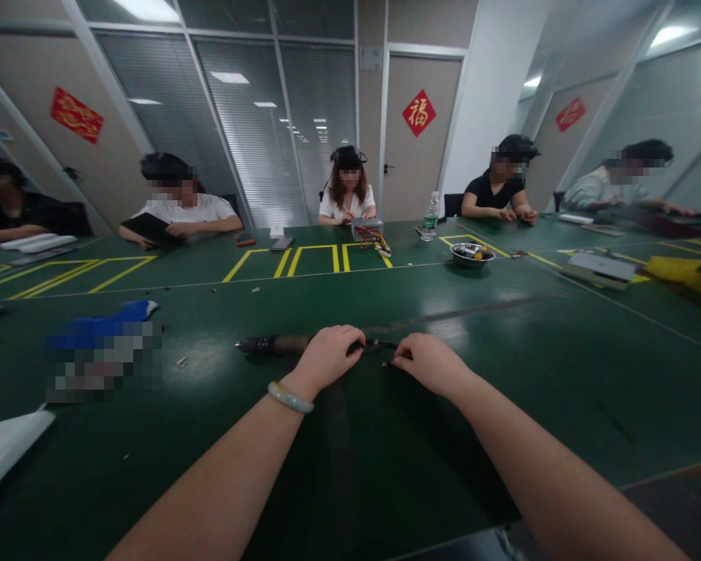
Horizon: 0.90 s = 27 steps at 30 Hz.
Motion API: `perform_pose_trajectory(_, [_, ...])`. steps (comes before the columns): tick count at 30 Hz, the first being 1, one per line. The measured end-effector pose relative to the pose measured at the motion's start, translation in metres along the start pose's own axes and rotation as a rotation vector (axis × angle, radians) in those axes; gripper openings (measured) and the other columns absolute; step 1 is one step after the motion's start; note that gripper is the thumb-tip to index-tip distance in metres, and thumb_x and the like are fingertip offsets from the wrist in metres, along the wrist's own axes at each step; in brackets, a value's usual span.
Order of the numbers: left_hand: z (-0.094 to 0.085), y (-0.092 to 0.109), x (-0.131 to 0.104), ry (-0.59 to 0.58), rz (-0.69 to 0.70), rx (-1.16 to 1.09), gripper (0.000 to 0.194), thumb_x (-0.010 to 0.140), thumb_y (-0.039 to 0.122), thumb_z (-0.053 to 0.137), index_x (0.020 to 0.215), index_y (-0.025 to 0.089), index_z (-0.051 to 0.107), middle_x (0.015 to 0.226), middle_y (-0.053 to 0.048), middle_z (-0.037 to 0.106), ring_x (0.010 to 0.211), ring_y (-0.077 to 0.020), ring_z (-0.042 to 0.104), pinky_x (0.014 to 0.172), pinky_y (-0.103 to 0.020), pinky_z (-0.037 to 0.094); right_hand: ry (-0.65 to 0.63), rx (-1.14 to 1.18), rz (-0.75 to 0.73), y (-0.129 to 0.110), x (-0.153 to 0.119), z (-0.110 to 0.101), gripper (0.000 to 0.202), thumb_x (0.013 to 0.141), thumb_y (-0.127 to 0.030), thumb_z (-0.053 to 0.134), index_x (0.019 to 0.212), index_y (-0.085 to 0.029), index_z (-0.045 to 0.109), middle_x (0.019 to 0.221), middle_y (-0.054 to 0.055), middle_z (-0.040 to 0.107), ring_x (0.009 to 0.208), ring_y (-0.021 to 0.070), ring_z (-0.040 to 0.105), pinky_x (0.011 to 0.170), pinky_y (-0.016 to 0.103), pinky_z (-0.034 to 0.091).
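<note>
Here, in the head view, the near edge of the green worktop (531, 343) is slanting up toward the lower right, with the right forearm (526, 452) crossing above it. Room to move is opening mostly to the right of the hands, reaching to the bowl (472, 263) and yellow tape (312, 248) farther back. On the left, a blue item (105, 326), partly blurred out, and a white object (12, 448) at the picture's border are narrowing the space.

Both arms are extending forward and converging near the middle, wrists low. The left forearm (234, 475) is wearing a bracelet (290, 398); the left hand (330, 354) is gripping the right end of a dark cylindrical tool (274, 345), fingers curling over it. This tool is lying flat, its narrow tip pointing left. A thin cord (379, 343) is spanning the short gap to the right hand (429, 362), whose bunched fingers are pinching it. A tiny brass-coloured piece (384, 364) is lying just below that cord.
</note>
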<state>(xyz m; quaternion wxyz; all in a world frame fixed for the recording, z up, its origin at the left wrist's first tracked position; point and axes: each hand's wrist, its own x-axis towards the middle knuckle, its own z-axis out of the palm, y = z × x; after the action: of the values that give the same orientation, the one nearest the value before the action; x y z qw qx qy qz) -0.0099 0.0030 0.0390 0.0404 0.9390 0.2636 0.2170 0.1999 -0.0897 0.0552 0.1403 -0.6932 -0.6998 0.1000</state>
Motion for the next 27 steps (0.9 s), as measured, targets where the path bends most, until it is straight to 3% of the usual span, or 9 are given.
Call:
perform_pose_trajectory(8, [0.002,0.011,0.0,-0.011,0.066,-0.063,0.011,0.084,0.019,0.061,0.095,0.022,0.061,0.096,-0.001,0.065,0.091,-0.0177,0.059,0.085,-0.034,0.045,0.096,0.114,0.053,0.003,0.007,-0.001,0.009,0.075,-0.034,0.069,0.079,-0.027,0.072,0.077,-0.002,0.068,0.069,0.0136,0.059,0.059,0.025,0.037])
perform_pose_trajectory(13, [0.005,0.018,0.001,-0.013,0.029,0.012,0.014,0.083,0.029,0.065,0.094,0.021,0.06,0.092,-0.002,0.064,0.088,-0.0204,0.059,0.078,-0.035,0.045,0.134,0.066,0.027,0.006,0.009,0.003,0.01,0.075,-0.035,0.068,0.076,-0.025,0.071,0.076,-0.001,0.066,0.066,0.0128,0.057,0.058,0.025,0.036])
perform_pose_trajectory(22, [0.007,0.011,0.001,0.011,0.059,-0.065,0.012,0.085,0.028,0.062,0.094,0.022,0.06,0.092,-0.001,0.065,0.087,-0.0188,0.06,0.081,-0.033,0.045,0.21,0.107,-0.103,0.0,0.008,0.015,0.01,0.078,-0.033,0.067,0.077,-0.023,0.068,0.076,-0.001,0.063,0.066,0.0113,0.055,0.059,0.024,0.038])
perform_pose_trajectory(27, [0.01,0.006,0.002,0.011,0.041,-0.108,0.014,0.086,0.031,0.061,0.096,0.021,0.061,0.096,-0.002,0.065,0.089,-0.0186,0.061,0.084,-0.033,0.046,0.212,0.138,-0.092,-0.001,0.008,0.014,0.012,0.079,-0.033,0.066,0.079,-0.022,0.069,0.077,0.0,0.063,0.068,0.0115,0.056,0.06,0.024,0.039])
